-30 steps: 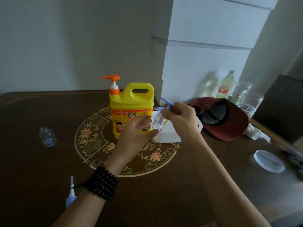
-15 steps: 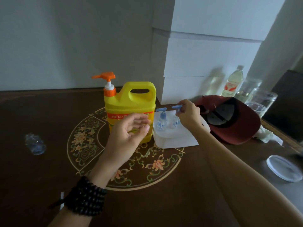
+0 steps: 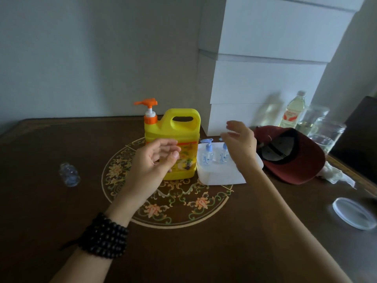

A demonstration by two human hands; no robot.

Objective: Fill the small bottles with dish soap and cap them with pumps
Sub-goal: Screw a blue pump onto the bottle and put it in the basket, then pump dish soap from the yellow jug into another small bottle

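Dark table (image 3: pixel 61 221), red cap (image 3: pixel 295 160) right, lid (image 3: pixel 354 215) nearer, left hand (image 3: pixel 155 160) and right hand (image 3: pixel 241 139) loose, empty

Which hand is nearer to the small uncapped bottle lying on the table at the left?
Left. The left hand hovers open before the yellow dish soap jug, right of the uncapped bottle. The right hand is farther, above the capped bottles.

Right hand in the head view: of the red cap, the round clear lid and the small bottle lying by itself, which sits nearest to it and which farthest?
From the right hand:
1. Red cap, just to its right.
2. Round clear lid, near the table's right edge, closer to the camera.
3. Small uncapped bottle, lying far across on the left.
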